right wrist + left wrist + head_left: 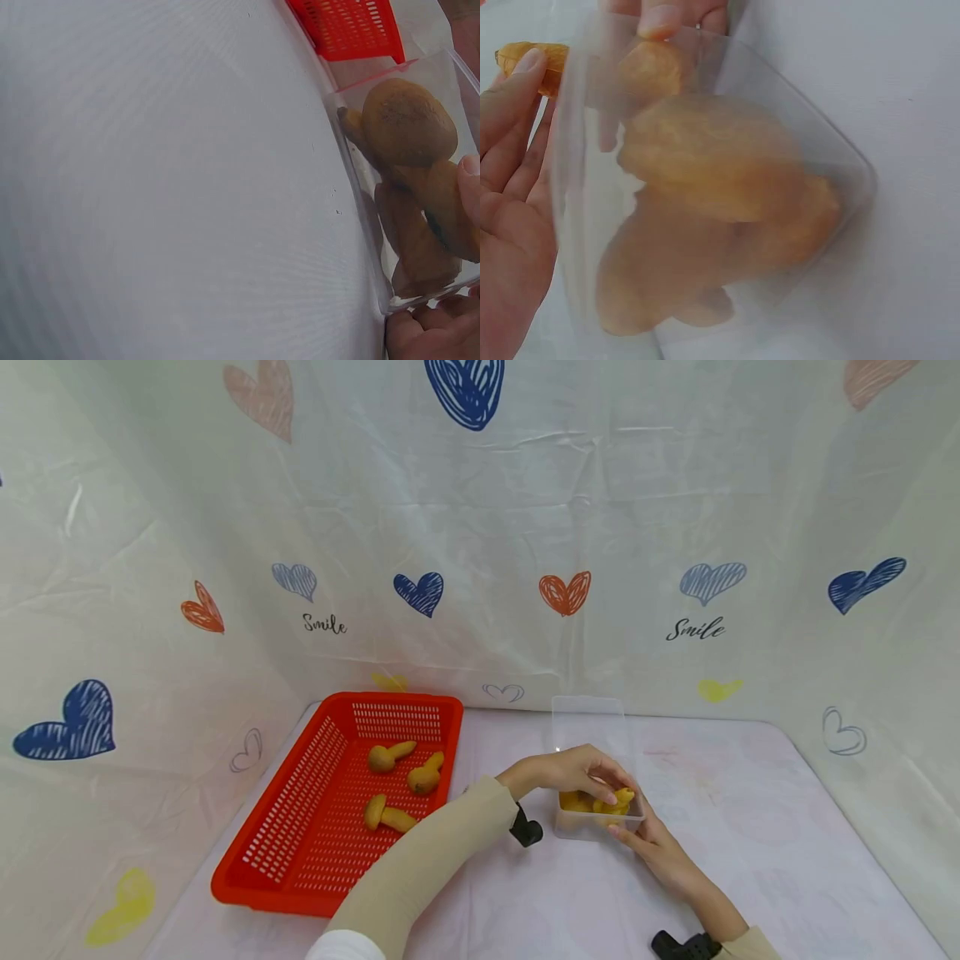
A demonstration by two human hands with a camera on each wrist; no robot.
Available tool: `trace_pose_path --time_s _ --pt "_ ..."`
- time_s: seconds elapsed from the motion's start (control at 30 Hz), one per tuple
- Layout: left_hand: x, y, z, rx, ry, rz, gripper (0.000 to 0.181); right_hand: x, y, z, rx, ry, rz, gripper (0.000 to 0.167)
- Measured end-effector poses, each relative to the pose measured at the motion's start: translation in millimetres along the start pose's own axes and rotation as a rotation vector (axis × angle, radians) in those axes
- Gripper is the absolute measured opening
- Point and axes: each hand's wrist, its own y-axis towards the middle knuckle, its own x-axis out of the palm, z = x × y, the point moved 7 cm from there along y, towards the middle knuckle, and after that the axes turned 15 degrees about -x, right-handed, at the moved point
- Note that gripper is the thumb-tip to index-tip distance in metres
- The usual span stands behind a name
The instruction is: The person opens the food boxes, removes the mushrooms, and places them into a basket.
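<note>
A clear plastic box [581, 827] with its lid [588, 718] folded back holds several yellow-brown mushrooms [409, 124]. My left hand [573, 772] reaches over the box from the left and pinches a yellow mushroom [555, 67] between thumb and fingers at the box's opening. On the box's right side, my right hand [663, 856] grips the wall and corner, its thumb toward the front. Through the clear wall in the left wrist view, mushrooms [712, 150] lie piled together. Part of the contents is covered by my left hand in the head view.
To the left stands a red perforated basket [262, 777] with three mushrooms visible in it [424, 777]; my left forearm crosses its near right corner. A pale cloth covers the table [750, 827], and a sheet printed with hearts [480, 527] hangs behind.
</note>
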Motion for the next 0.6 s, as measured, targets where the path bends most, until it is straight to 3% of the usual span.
trace_pose_path --time_s 0.17,0.6 --pt "-1.2 -1.1 11.8 0.051 -0.010 -0.031 0.035 0.2 0.6 -2.4 -0.036 0.005 0.006 0.082" --pt "-10.6 -11.8 23.8 -0.005 -0.046 0.013 0.035 0.0 0.7 -2.6 -0.015 -0.015 -0.001 0.087"
